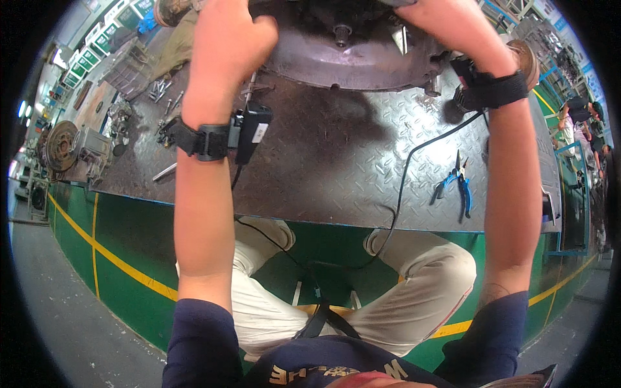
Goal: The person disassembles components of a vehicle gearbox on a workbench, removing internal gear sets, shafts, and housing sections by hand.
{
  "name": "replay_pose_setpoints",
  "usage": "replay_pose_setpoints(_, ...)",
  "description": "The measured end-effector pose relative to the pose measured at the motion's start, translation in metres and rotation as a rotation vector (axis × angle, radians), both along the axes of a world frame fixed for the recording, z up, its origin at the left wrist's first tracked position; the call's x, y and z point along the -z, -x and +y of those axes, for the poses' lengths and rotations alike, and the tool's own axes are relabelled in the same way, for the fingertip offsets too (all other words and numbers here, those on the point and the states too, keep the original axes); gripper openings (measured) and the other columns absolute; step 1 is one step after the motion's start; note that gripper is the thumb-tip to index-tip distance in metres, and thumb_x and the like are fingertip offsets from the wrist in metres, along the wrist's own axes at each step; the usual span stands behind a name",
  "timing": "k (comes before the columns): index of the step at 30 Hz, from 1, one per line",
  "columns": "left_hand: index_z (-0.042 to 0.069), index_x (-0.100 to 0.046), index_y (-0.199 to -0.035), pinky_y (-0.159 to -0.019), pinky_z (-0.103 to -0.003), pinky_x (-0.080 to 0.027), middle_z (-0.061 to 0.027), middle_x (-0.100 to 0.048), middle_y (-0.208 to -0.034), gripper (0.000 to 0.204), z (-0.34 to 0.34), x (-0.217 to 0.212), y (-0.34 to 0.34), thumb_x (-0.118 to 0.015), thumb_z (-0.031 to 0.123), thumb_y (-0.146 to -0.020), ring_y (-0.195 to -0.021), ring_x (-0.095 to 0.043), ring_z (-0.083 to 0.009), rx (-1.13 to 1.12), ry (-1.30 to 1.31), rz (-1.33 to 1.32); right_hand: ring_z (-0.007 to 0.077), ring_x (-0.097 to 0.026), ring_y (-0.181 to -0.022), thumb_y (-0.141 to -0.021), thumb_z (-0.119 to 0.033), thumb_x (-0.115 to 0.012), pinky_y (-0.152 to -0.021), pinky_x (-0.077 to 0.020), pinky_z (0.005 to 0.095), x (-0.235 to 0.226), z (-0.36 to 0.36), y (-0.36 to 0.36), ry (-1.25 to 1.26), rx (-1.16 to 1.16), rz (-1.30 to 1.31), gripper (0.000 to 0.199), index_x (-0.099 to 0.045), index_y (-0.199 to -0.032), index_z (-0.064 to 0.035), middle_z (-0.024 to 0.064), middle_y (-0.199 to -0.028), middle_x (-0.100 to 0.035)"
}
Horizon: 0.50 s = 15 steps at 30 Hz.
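Observation:
A large metal bell housing, apparently of a gearbox, lies on the steel-topped bench at the top of the view, with a splined shaft at its middle. My left hand is at the housing's left side, thumb bent, its other fingers out of view past the upper edge. Over the right side of the housing reaches my right hand; its fingertips are cut off by the upper edge beside a grey part. What either hand holds is hidden. Blue-handled pliers lie on the bench near my right forearm.
The bench's tread-plate top carries bolts and a metal rod at left. Farther left sit a round disc and metal castings. A black cable trails from my right wrist across the bench. Other people are far right.

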<state>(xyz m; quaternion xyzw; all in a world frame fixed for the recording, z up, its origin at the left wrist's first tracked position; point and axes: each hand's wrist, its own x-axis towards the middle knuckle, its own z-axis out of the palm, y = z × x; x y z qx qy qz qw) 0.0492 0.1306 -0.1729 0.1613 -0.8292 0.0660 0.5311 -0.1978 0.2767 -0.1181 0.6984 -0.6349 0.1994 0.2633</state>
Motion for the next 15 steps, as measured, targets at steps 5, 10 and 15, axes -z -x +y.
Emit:
replay_pose_setpoints(5,0.003,-0.066,-0.136,-0.117,-0.045,-0.045,-0.0231,-0.066,-0.136,0.058,0.021,0.011,-0.007,-0.059,-0.001,-0.078,-0.132,-0.060,-0.0416,0.005,-0.222,-0.007,0.0413,-0.064,-0.125,-0.073,-0.013,-0.078,-0.106,-0.0530,0.0474,0.012,0.012,0.009,-0.001,0.064,0.047,0.075,-0.057,-0.144,-0.0068,0.0202,-0.134,-0.067)
replay_pose_setpoints(10,0.002,-0.065,-0.132,-0.114,-0.046,-0.046,-0.0215,-0.065,-0.129,0.059,0.048,0.018,-0.021,-0.055,-0.005,-0.074,-0.126,-0.060,-0.0421,0.039,-0.236,0.040,0.0351,-0.066,-0.115,-0.075,-0.013,-0.078,-0.093,-0.0584,0.0455,0.022,0.038,-0.016,0.114,0.010,0.048,0.057,-0.061,-0.130,-0.0070,0.0125,-0.117,-0.066)
replay_pose_setpoints(15,0.003,-0.063,-0.131,-0.115,-0.047,-0.044,-0.0202,-0.065,-0.129,0.057,0.078,0.024,-0.035,-0.058,-0.007,-0.075,-0.128,-0.058,-0.0425,-0.010,-0.277,0.023,0.0320,-0.066,-0.111,-0.067,-0.011,-0.085,-0.091,-0.0581,0.0419,0.028,0.065,-0.044,0.098,0.023,0.013,0.068,-0.060,-0.131,-0.0080,0.0102,-0.114,-0.065)
